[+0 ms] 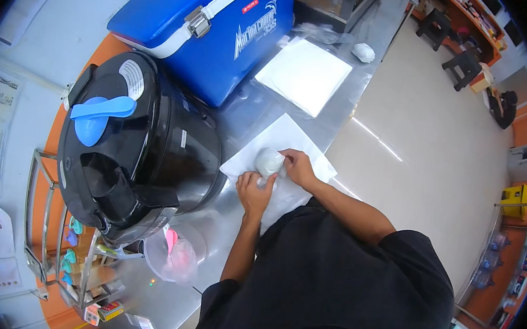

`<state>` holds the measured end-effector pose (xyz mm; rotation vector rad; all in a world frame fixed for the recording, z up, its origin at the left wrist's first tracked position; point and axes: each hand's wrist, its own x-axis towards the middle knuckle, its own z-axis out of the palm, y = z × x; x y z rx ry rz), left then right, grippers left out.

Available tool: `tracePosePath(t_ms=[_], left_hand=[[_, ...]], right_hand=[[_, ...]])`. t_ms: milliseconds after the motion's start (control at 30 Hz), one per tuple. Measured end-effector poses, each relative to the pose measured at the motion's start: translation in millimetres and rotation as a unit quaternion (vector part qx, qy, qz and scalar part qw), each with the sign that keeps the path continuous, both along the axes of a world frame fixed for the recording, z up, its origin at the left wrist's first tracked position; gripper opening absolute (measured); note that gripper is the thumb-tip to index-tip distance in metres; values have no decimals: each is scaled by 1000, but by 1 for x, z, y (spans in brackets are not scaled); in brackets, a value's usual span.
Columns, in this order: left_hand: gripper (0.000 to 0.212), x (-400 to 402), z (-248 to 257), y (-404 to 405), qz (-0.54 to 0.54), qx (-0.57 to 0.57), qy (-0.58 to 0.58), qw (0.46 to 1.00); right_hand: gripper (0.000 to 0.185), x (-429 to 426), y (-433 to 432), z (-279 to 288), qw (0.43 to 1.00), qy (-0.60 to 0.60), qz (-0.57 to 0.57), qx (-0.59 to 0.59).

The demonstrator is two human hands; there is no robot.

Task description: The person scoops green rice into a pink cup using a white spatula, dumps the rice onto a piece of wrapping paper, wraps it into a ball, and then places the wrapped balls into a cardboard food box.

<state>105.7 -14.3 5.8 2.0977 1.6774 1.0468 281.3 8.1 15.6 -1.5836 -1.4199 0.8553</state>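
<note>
A rounded bundle in thin whitish plastic [269, 162] rests on a white paper sheet [285, 131] on the metal counter. My left hand [254, 192] touches its near side, thumb and fingers at the plastic. At its right side, my right hand [297, 167] pinches the edge of the plastic between thumb and fingers. What is inside the bundle cannot be made out. A stack of white paper sheets [304, 74] lies farther back, with another small white wrapped bundle [363, 53] beyond it near the counter's edge.
A large black lidded cooker [190, 144] stands at left, a blue rice paddle [104, 108] on its lid. Behind it is a blue cooler box [209, 33]. A clear plastic tub [154, 253] with a pink-handled utensil [171, 241] stands nearer me. Metal racks [49, 221] are at far left.
</note>
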Motion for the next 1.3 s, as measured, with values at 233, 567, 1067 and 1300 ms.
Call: tracePosePath(t_ms=[233, 567, 1067, 1300], left_hand=[[37, -1, -9, -1, 8, 43, 42, 998], [33, 1, -1, -4, 10, 111, 81, 990], [32, -4, 4, -21, 130, 126, 72, 981], [30, 8, 11, -35, 111, -67, -165, 978]], right_hand=[[31, 19, 31, 21, 965, 194, 62, -168], [67, -27, 52, 51, 967, -156, 148, -138], [37, -37, 27, 44, 853, 458, 36, -249], [43, -42, -7, 64, 751, 577, 3, -322]])
